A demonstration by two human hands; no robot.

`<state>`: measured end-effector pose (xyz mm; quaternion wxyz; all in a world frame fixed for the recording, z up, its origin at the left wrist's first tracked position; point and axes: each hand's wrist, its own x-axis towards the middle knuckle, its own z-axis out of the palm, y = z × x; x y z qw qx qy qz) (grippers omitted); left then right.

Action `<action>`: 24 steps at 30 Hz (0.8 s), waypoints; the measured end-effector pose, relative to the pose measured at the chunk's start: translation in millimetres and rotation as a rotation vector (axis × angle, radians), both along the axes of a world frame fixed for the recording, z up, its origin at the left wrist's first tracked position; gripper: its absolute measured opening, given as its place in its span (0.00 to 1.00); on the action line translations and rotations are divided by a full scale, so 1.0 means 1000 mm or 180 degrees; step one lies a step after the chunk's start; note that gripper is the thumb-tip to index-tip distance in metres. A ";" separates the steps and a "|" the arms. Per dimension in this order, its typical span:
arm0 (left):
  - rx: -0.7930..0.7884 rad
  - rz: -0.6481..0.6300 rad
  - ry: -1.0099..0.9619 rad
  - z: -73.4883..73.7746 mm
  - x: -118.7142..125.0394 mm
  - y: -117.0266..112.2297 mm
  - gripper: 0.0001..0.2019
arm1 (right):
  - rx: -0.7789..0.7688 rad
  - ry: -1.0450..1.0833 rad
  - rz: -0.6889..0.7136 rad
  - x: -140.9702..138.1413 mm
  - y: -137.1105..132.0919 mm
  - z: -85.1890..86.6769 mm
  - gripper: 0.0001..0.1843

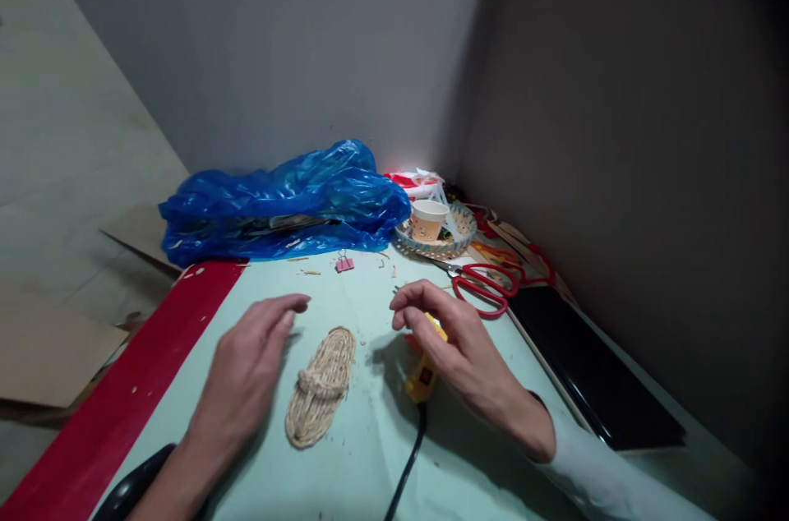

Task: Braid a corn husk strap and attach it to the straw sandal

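A small slipper woven from straw cord (320, 389) lies on the pale green table cover, its raised strap across the sole. To its left my left hand (250, 352) hovers with nothing in it, thumb and fingers reaching forward. My right hand (449, 336) is over a yellow corded tool that looks like a glue gun (420, 383), partly hiding it. Its fingers are loosely bent and apart, and I see nothing held in them. A black cord runs from the tool toward the near edge.
Blue plastic bag (289, 205) along the wall. Paper cup (428, 221) in a woven basket (463, 232) at the back. Red-handled scissors (486, 291) and a black flat panel (592, 365) lie on the right. A pink binder clip (345, 264) sits among straw scraps.
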<state>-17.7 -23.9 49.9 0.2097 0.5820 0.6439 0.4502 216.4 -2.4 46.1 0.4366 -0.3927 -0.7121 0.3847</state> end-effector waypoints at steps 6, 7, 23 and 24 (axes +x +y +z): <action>0.0108 0.0134 -0.0497 -0.010 -0.019 0.000 0.07 | -0.0001 0.0245 -0.0385 0.004 0.004 -0.003 0.08; 0.0112 0.0060 -0.0577 -0.011 -0.016 -0.001 0.09 | 0.0017 0.0253 -0.0435 0.005 0.005 -0.003 0.08; 0.0298 0.0242 -0.0949 0.003 -0.014 -0.008 0.06 | 0.0348 -0.0595 0.0065 -0.007 0.000 0.001 0.11; 0.0275 0.0208 -0.1024 0.004 -0.012 -0.009 0.06 | 0.0408 -0.0694 0.0135 -0.010 -0.003 0.001 0.11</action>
